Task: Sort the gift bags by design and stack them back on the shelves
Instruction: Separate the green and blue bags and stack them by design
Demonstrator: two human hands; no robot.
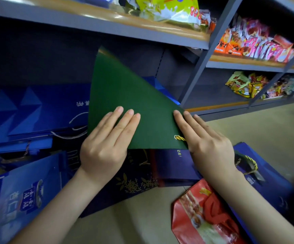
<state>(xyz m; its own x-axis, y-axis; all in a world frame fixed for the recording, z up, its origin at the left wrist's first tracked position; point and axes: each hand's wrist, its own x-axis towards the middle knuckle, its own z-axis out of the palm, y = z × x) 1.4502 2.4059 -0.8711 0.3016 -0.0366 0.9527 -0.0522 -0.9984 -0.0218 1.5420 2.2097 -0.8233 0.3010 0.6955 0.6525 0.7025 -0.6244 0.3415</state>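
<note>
We rest our left hand [105, 147] and right hand [207, 143] on 1 green bag [125, 95], fingers straight and together, over dark blue bags [169, 166].

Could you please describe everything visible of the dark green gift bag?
The dark green gift bag is folded flat, plain, seemingly matte paper, tilted, one corner pointing away. A gold cord handle runs through an eyelet near its lower edge. The left hand lies flat on it, the right hand along its right edge, over navy gift bags.
</note>
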